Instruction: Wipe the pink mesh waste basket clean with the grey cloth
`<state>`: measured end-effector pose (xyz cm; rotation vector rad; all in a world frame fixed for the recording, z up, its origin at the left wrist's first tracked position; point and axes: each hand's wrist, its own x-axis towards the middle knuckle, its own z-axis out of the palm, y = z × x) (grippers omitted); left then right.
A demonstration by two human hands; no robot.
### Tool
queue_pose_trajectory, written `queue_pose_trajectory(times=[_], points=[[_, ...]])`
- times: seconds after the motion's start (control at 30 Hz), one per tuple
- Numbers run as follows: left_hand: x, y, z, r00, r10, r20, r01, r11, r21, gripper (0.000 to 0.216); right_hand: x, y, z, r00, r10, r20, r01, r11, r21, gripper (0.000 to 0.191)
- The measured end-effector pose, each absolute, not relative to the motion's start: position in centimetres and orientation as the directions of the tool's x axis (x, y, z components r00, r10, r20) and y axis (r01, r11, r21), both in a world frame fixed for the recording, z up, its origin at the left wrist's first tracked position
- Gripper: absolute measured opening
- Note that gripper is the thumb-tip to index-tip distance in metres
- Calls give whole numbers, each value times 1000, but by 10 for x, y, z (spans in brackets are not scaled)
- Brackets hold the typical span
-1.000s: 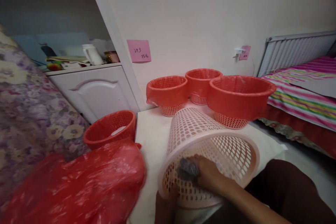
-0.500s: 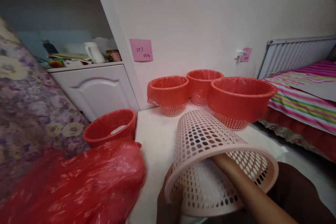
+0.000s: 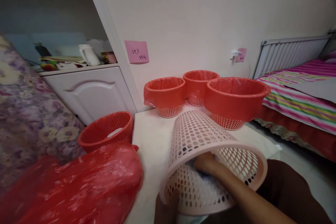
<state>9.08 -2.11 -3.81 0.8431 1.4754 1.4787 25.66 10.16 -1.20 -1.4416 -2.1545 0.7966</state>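
Pink basket (image 3: pixel 210 154) lies on its side on the white table (image 3: pixel 152 140), mouth turned toward me, bottom pointing at the wall; from the left now: a crumpled red plastic bag (image 3: pixel 78 185) fills the lower left corner, its near end cut off by the frame; behind it a red basket (image 3: pixel 106 131) sits below the table edge with something pale inside that I can't make out; my left hand (image 3: pixel 165 208) is at the basket's lower left rim, mostly cut off at the bottom edge, fingers seemingly curled under the rim, but I can't tell how firmly they grip; moving right, my right hand (image 3: pixel 206 162) is deep inside the basket, forearm passing through the mouth; the fingers are bent down onto something bluish-grey and blurred against the inner wall, partly seen through the holes; whether they pinch it or only press it, I cannot tell; beyond, three red-lined baskets (image 3: pixel 233 98) stand upright at the back of the table, close together near the wall; far right, a striped bed (image 3: pixel 301 101) runs out of frame.
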Motion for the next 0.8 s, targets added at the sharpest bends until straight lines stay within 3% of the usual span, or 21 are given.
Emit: queue_pose_trajectory(times=[0.13, 0.3, 0.37, 0.47, 0.53, 0.6, 0.8], points=[[96, -23, -30, -392, 914, -110, -149, 55, 987, 43, 267, 33, -18, -467, 884, 14, 646, 352, -677, 58], [97, -28, -17, -480, 875, -63, -16, 63, 998, 43, 285, 0, -2, -688, 721, -79, 423, 311, -851, 46], [92, -29, -13, -513, 856, -58, -25, 52, 998, 44, 286, 16, 6, -719, 693, -53, 369, 316, -874, 45], [86, -27, -12, -511, 856, -77, -98, 31, 995, 52, 280, 61, 16, -500, 855, 136, 527, 425, -736, 56], [86, -24, -18, -501, 863, -57, -79, 20, 997, 60, 272, 97, 19, -299, 924, 239, 670, 382, -637, 58], [89, -18, -28, -490, 872, -16, -18, 8, 1000, 66, 263, 129, 17, -177, 949, 261, 725, 305, -617, 53], [104, -5, -66, -379, 924, -45, -70, 20, 997, 85, 241, 167, -12, -147, 966, 214, 737, 251, -628, 36]])
